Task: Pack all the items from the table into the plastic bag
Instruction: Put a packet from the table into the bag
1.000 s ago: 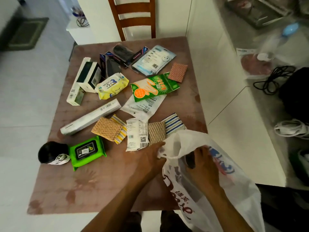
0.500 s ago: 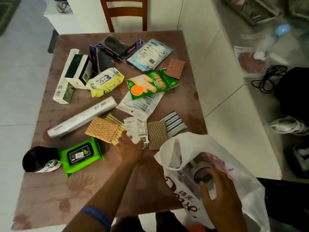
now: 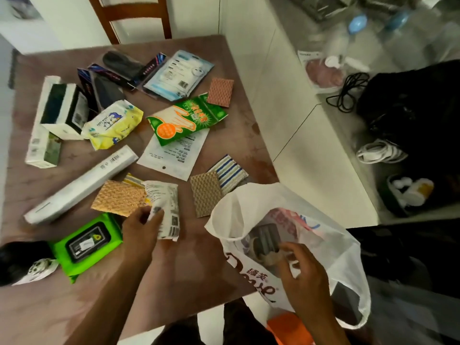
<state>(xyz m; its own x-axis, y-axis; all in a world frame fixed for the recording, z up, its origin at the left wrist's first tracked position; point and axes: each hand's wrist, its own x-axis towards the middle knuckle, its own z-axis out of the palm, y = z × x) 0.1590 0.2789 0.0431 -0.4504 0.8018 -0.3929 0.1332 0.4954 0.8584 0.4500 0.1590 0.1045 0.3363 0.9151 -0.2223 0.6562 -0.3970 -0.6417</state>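
A white plastic bag (image 3: 343,250) with red and blue print hangs open off the table's near right corner, a dark item visible inside. My right hand (image 3: 302,272) grips the bag's near side. My left hand (image 3: 142,230) pinches a small white packet (image 3: 166,210) with a barcode and lifts its edge off the brown table (image 3: 194,265). Around it lie a green wipes pack (image 3: 86,244), a tan woven pad (image 3: 118,197), a long white box (image 3: 82,184), a brown pad (image 3: 205,192), a striped cloth (image 3: 230,170), a green glove packet (image 3: 186,119) and a yellow wipes pack (image 3: 113,124).
Farther back are white boxes (image 3: 57,113), dark packets (image 3: 119,70), a blue-white pouch (image 3: 179,75) and a pink pad (image 3: 220,92). A black round item (image 3: 20,257) sits at the left edge. A wooden chair (image 3: 132,16) stands behind; cables and shoes lie on the floor to the right.
My left hand left the bag's rim, reached left over the table and closed on the white packet. My right hand came out of the bag's mouth and now holds its near side.
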